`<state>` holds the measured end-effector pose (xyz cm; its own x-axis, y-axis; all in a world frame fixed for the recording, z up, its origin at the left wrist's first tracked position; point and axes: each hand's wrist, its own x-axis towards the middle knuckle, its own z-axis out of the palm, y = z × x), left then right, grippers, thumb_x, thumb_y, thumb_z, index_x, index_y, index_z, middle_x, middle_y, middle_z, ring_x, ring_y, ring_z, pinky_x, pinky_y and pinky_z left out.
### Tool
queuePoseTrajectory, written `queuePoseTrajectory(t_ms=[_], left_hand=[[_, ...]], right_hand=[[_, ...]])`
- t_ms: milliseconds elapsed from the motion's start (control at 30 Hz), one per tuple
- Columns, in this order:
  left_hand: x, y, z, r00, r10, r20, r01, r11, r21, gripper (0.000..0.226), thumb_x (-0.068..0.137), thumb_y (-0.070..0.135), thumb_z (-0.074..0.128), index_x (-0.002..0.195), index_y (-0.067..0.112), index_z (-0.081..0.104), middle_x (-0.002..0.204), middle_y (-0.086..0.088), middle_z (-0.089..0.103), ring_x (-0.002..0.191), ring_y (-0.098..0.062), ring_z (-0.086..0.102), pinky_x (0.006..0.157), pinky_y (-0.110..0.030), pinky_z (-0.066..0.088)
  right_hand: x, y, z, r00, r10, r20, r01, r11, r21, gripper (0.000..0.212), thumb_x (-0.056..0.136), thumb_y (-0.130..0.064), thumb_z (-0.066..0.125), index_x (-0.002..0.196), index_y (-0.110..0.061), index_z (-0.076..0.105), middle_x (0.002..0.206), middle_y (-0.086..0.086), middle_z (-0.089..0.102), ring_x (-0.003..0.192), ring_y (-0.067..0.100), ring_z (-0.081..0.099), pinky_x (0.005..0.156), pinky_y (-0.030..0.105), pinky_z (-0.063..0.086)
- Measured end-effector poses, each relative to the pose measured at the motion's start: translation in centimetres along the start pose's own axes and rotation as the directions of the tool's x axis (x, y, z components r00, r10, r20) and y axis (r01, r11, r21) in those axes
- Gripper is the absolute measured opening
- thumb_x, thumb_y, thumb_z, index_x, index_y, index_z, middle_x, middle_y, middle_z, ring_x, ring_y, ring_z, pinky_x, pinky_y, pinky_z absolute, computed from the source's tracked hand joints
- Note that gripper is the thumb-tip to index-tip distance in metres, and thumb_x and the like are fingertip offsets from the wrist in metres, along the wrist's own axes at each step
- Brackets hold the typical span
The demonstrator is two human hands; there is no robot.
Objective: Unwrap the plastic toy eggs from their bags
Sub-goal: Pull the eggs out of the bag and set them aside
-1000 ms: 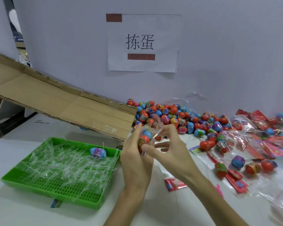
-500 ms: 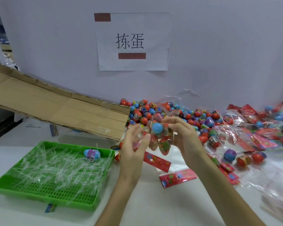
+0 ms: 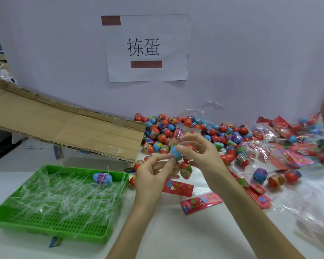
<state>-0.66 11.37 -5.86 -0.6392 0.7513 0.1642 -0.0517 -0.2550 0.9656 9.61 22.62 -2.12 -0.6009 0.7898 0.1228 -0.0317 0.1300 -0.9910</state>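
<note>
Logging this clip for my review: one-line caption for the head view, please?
Left hand and right hand pinch a clear bag of toy eggs beside a green tray.

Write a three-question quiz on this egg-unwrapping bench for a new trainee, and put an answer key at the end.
1. True or false: only one egg lies in the green tray.
2. Pick one: what do the left hand and the right hand hold between them? A) a clear bag of eggs B) a pair of scissors C) a roll of tape
3. Short answer: what else lies in the tray, all around that egg?

Key: 1 true; 2 A; 3 clear plastic strips.
</note>
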Motion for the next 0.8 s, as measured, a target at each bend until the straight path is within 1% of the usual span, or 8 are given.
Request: queuePoseTrajectory(t_ms=[67, 167, 233, 333, 500, 600, 700, 800], left_hand=[[0.0, 0.1, 0.0, 0.998, -0.015, 0.065, 0.014, 1.0, 0.01, 0.03, 0.087, 0.033, 0.075, 0.113, 0.018, 0.071, 0.097, -0.006, 0.08, 0.086, -0.026, 0.078, 0.072, -0.025, 0.061], [-0.1, 0.3, 0.1, 0.988, -0.073, 0.137, 0.063, 0.995, 0.071, 0.042, 0.08, 0.048, 0.08, 0.117, 0.034, 0.068, 0.104, 0.003, 0.079, 0.092, -0.019, 0.077, 0.073, -0.015, 0.056], [-0.1, 0.1, 0.3, 0.985, -0.099, 0.141, 0.089, 0.993, 0.079, 0.038, 0.081, 0.04, 0.081, 0.116, 0.035, 0.067, 0.101, 0.006, 0.08, 0.091, -0.017, 0.077, 0.071, -0.015, 0.056], [0.0, 0.0, 0.1, 0.985, -0.11, 0.132, 0.104, 0.993, 0.047, 0.023, 0.088, 0.018, 0.078, 0.109, 0.027, 0.072, 0.094, -0.001, 0.081, 0.086, -0.018, 0.078, 0.069, -0.017, 0.057], [0.1, -0.2, -0.3, 0.991, -0.121, 0.056, 0.121, 0.993, 0.008, 0.023, 0.086, -0.002, 0.074, 0.102, 0.015, 0.075, 0.085, -0.01, 0.079, 0.074, -0.022, 0.077, 0.061, -0.021, 0.057], [0.3, -0.4, -0.5, 0.99, -0.135, 0.041, 0.135, 0.991, 0.004, 0.02, 0.078, -0.005, 0.077, 0.087, 0.014, 0.075, 0.081, -0.015, 0.077, 0.07, -0.026, 0.076, 0.059, -0.025, 0.058], [0.5, -0.6, -0.6, 0.989, -0.138, 0.052, 0.136, 0.99, 0.04, 0.01, 0.063, 0.007, 0.075, 0.068, 0.013, 0.069, 0.074, -0.016, 0.074, 0.065, -0.027, 0.071, 0.06, -0.026, 0.057], [0.4, -1.0, -0.6, 0.996, -0.067, 0.065, 0.058, 0.988, 0.144, 0.012, 0.073, 0.01, 0.078, 0.076, 0.008, 0.067, 0.075, -0.018, 0.073, 0.069, -0.028, 0.07, 0.064, -0.027, 0.057]], right_hand=[[0.1, 0.1, -0.2, 0.998, -0.006, -0.061, 0.009, 0.999, 0.039, 0.017, 0.085, -0.023, 0.079, 0.099, -0.021, 0.07, 0.093, -0.006, 0.074, 0.083, 0.009, 0.071, 0.066, 0.019, 0.055], [0.3, 0.1, -0.6, 0.993, 0.001, -0.122, 0.009, 0.997, 0.074, 0.016, 0.088, -0.016, 0.077, 0.101, -0.012, 0.068, 0.094, 0.003, 0.073, 0.088, 0.018, 0.071, 0.07, 0.025, 0.056], [0.4, 0.1, -0.8, 0.992, -0.003, -0.128, 0.014, 0.996, 0.089, 0.019, 0.088, -0.014, 0.077, 0.103, -0.009, 0.068, 0.095, 0.004, 0.073, 0.092, 0.022, 0.071, 0.074, 0.03, 0.058], [0.3, 0.0, -0.6, 0.995, -0.02, -0.096, 0.028, 0.997, 0.079, 0.015, 0.086, -0.012, 0.078, 0.099, -0.014, 0.07, 0.09, -0.003, 0.074, 0.092, 0.019, 0.071, 0.072, 0.028, 0.06], [0.0, 0.1, -0.1, 0.999, -0.012, 0.04, 0.01, 0.999, 0.04, 0.016, 0.09, -0.019, 0.076, 0.104, -0.018, 0.07, 0.101, -0.001, 0.075, 0.102, 0.026, 0.069, 0.086, 0.042, 0.058], [-0.1, 0.3, -0.2, 0.997, -0.031, 0.065, 0.028, 0.999, 0.045, 0.013, 0.089, -0.016, 0.076, 0.102, -0.018, 0.072, 0.095, -0.003, 0.075, 0.096, 0.019, 0.069, 0.078, 0.032, 0.057], [-0.1, 0.5, 0.1, 0.997, -0.068, 0.038, 0.067, 0.998, 0.01, 0.012, 0.088, -0.009, 0.077, 0.089, -0.02, 0.075, 0.082, -0.007, 0.072, 0.081, 0.005, 0.067, 0.065, 0.017, 0.052], [-0.2, 0.6, 0.5, 0.993, -0.115, -0.009, 0.115, 0.993, -0.015, 0.013, 0.087, -0.006, 0.077, 0.083, -0.018, 0.076, 0.082, -0.007, 0.073, 0.076, 0.003, 0.067, 0.064, 0.016, 0.053]])
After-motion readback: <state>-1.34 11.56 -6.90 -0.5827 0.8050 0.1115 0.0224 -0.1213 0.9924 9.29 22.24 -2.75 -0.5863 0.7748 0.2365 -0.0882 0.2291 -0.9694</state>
